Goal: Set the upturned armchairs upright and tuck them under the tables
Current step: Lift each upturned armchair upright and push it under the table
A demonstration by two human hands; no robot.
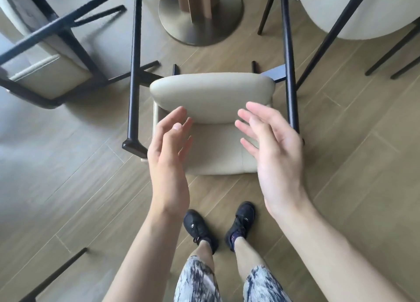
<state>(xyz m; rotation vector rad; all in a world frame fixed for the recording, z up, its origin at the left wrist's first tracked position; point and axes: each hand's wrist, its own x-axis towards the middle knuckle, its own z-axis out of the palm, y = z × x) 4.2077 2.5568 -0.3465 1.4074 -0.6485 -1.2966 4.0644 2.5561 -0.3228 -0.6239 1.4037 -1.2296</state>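
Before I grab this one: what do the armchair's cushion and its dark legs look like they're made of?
Armchair cushion: smooth beige upholstery, probably leather or faux leather; it has a soft sheen, rounded padding and a stitched seam. Dark legs: matte black, likely painted metal or wood; slim, straight, no grain visible, so I can't settle which.

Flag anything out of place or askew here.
The beige padded armchair with black metal legs at upper left lies tipped, legs splayed in the air. The armchair between both open hands stands upright.
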